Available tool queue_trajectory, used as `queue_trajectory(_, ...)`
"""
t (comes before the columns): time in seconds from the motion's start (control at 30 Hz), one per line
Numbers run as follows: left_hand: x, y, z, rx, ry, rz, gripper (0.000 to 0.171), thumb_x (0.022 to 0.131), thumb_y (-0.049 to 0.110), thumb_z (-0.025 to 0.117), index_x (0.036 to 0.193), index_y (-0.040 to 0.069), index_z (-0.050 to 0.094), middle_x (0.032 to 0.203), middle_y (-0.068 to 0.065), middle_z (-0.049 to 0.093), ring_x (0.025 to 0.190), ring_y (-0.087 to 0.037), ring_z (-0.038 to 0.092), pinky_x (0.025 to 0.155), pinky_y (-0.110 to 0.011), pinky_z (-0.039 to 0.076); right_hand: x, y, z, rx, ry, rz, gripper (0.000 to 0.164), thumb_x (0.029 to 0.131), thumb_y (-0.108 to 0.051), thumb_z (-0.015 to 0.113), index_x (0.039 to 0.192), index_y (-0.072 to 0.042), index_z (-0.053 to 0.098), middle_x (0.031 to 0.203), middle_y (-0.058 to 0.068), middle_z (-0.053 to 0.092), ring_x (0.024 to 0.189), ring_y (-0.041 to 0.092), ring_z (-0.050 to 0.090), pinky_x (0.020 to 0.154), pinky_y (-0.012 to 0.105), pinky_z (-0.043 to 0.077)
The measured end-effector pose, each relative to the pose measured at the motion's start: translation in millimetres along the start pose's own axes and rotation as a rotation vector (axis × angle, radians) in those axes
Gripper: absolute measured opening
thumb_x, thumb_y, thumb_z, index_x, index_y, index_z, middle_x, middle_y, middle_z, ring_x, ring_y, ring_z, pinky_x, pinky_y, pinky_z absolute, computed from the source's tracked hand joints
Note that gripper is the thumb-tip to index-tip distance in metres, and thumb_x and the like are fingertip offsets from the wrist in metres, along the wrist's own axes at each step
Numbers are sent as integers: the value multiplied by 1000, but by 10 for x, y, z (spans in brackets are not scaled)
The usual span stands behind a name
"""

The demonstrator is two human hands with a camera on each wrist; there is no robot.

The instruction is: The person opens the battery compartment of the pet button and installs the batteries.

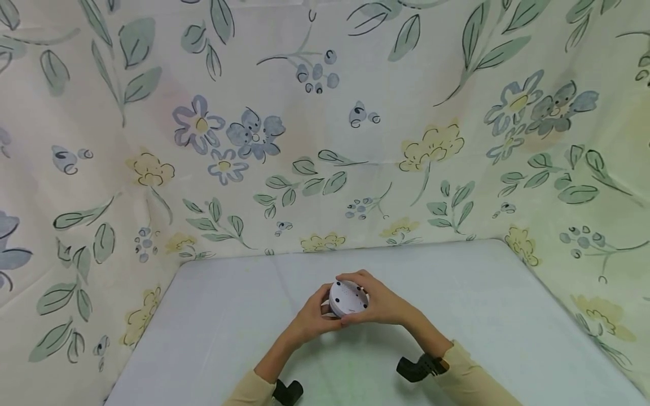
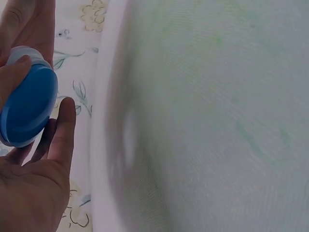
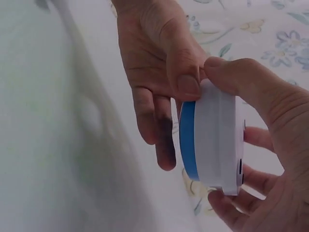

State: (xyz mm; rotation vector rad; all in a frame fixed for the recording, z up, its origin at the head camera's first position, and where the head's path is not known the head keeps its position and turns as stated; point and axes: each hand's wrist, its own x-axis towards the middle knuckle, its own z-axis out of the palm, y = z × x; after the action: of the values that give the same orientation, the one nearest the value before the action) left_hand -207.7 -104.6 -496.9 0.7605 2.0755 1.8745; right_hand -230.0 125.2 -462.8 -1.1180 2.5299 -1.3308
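Note:
Both hands hold up a round white device (image 1: 346,299) above the table, its white back with black dots and holes facing the head camera. The opposite face is a smooth blue disc (image 2: 31,104), seen in the left wrist view. My right hand (image 1: 382,299) grips the rim from the right, thumb (image 3: 236,75) on one edge and fingers curled round the other. From the left, my left hand (image 1: 311,318) holds the rim with its thumb on the white edge; its other fingers reach behind the blue side. The two thumbs are close together.
A white cloth-covered table (image 1: 228,316) spreads below the hands. Floral fabric (image 1: 325,124) hangs behind it and along both sides. Black wrist mounts (image 1: 418,367) sit on both forearms, near the beige sleeves (image 1: 469,375).

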Motion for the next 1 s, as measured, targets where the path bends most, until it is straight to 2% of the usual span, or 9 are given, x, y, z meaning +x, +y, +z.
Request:
queue_trajectory(0.23,22,-24,37,3,-5,-28,77,89,10,80,151,6,35,141,-13,46,123,-26,57,93,-35,53,-19,24,-1,73,26,1,81,79,-39,89,148,-22,50,137,2,51,118,25,50,97,50,46)
queue_trajectory(0.37,21,-28,39,27,30,-22,73,89,11,80,148,5,38,136,-13,52,118,-25,60,91,-35,54,-20,28,-9,97,-9,6,84,81,-35,89,150,-15,46,144,2,47,121,26,49,100,49,46)
queue_trajectory(0.53,17,-5,36,31,55,-29,74,87,9,82,148,4,40,132,-14,55,114,-25,62,90,-34,54,-5,22,-13,88,-26,-1,86,80,-34,89,151,-14,46,147,0,44,127,25,47,104,48,44)
queue_trajectory(0.67,32,12,37,33,76,-24,74,86,8,83,147,4,42,131,-15,55,112,-25,63,91,-37,54,10,-59,-21,101,3,-28,81,80,-20,90,148,-6,47,144,10,48,126,34,50,103,56,44)
queue_trajectory(0.77,38,9,34,42,91,-24,72,85,9,84,146,5,44,131,-14,56,111,-25,63,92,-40,54,9,-68,-21,116,12,-25,80,80,-14,90,147,-4,48,143,14,49,124,37,52,101,61,43)
queue_trajectory(0.9,28,3,31,53,94,-17,72,85,10,84,146,6,45,131,-13,56,110,-25,64,93,-45,53,-5,12,-22,129,5,-23,78,81,-24,89,146,-9,48,144,7,50,125,33,53,104,59,42)
queue_trajectory(1.0,17,6,27,68,90,-18,71,86,13,84,146,8,45,132,-13,55,108,-26,64,93,-48,53,-15,32,-32,148,-3,-29,78,83,-27,88,146,-7,48,145,11,50,127,36,53,106,59,40)
